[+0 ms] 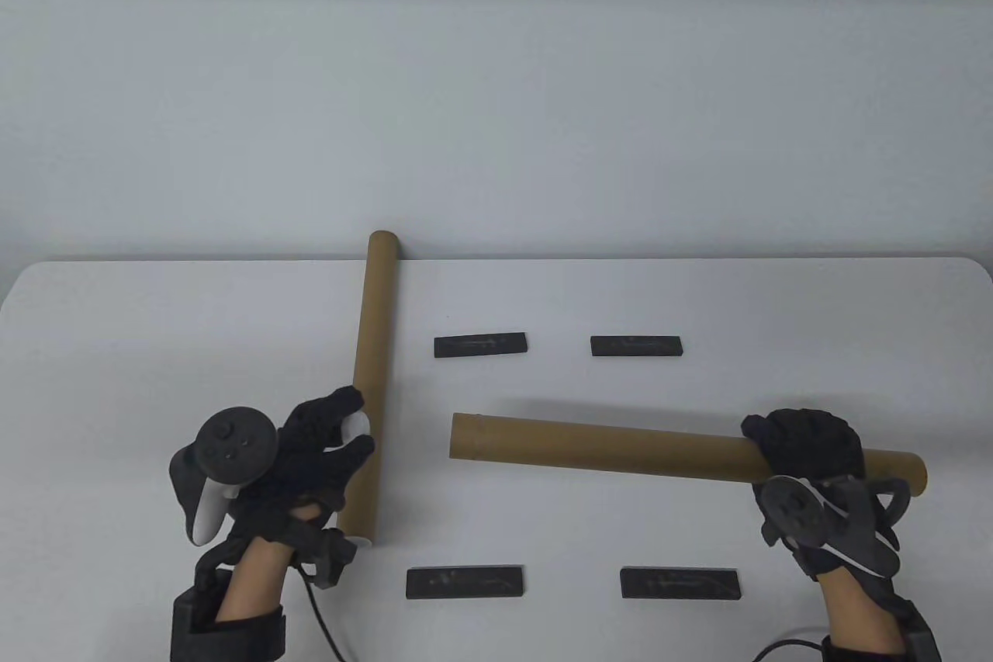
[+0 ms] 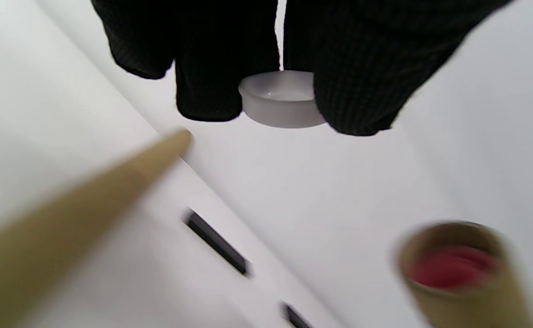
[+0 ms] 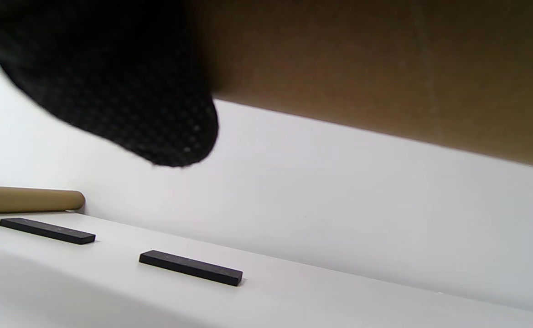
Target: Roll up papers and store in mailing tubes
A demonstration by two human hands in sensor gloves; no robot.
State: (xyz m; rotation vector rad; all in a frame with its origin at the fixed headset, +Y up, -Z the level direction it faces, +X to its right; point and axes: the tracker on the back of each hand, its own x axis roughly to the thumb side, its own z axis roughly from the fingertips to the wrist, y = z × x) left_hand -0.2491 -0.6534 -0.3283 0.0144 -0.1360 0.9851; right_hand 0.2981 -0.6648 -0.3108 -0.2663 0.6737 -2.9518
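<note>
Matt cardboard tubes [image 1: 686, 457], plastic cap [image 2: 280, 100]

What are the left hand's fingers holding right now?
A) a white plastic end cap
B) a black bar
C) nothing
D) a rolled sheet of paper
A: in the left wrist view the left hand's fingers pinch a white end cap, hollow side showing.

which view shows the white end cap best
The left wrist view: the white cap sits large and open-side visible, pinched between the left hand fingers. The table view shows only a white sliver among those fingers. The right wrist view misses it entirely.
</note>
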